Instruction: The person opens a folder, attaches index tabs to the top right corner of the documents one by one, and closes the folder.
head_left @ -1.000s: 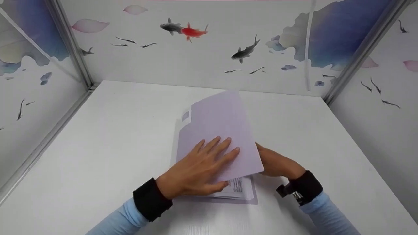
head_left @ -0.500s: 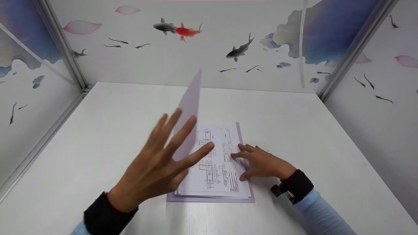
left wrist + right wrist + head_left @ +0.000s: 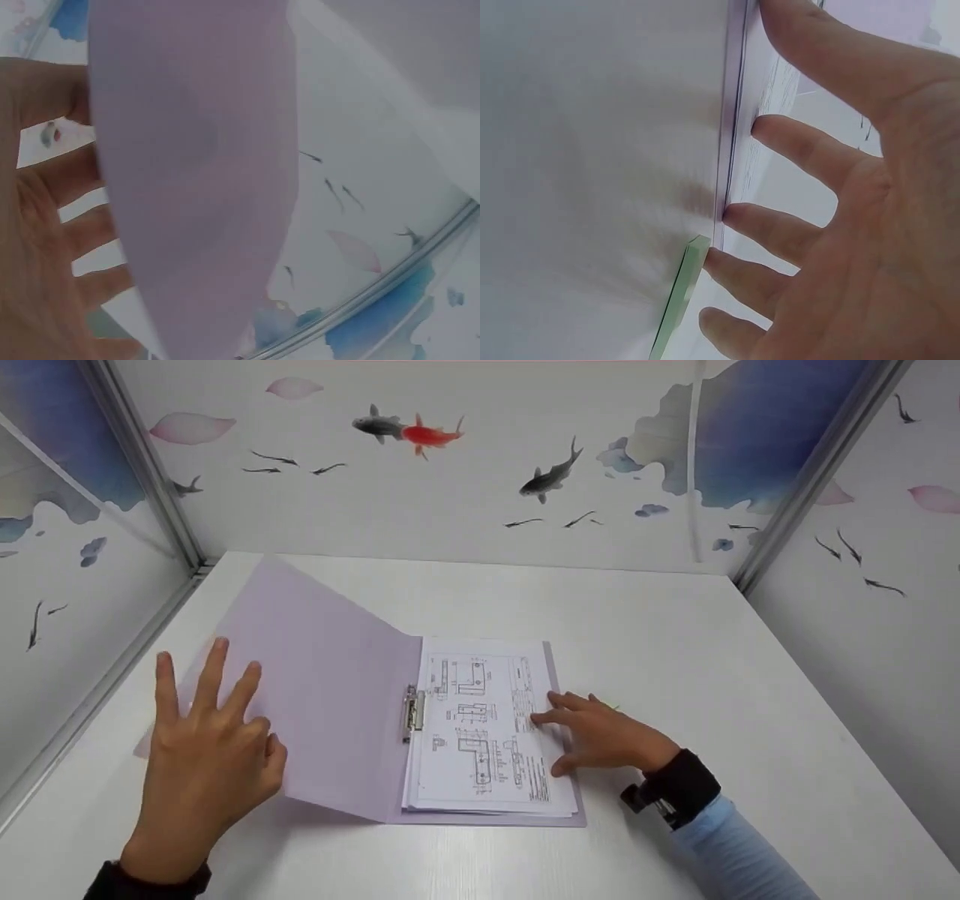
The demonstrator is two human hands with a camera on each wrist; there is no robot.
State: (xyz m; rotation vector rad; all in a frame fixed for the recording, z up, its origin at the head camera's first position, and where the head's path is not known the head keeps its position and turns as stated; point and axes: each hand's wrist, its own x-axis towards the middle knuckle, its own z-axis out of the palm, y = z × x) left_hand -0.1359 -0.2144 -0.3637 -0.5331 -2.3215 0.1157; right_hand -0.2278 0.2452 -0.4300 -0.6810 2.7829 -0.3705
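A light purple folder (image 3: 322, 697) lies opened on the white table, its cover spread to the left and still tilted up. Printed sheets with technical drawings (image 3: 480, 735) rest on its right half, beside a metal clip (image 3: 412, 714) at the spine. My left hand (image 3: 202, 757) is over the cover, several fingers extended and the index finger bent; the left wrist view shows its fingertips at the cover's edge. My right hand (image 3: 611, 735) rests its spread fingers along the right edge of the sheets and folder. A pale green strip (image 3: 681, 300) lies by its fingertips, mostly hidden in the head view.
The white table (image 3: 645, 637) extends around the folder. Panels printed with fish and petals (image 3: 450, 495) enclose it at the back and both sides, joined by metal corner posts (image 3: 146, 465).
My left hand has swung the folder's cover over to the left, uncovering the sheets and the clip. My right hand came out from beneath the cover and has since stayed at the sheets' edge.
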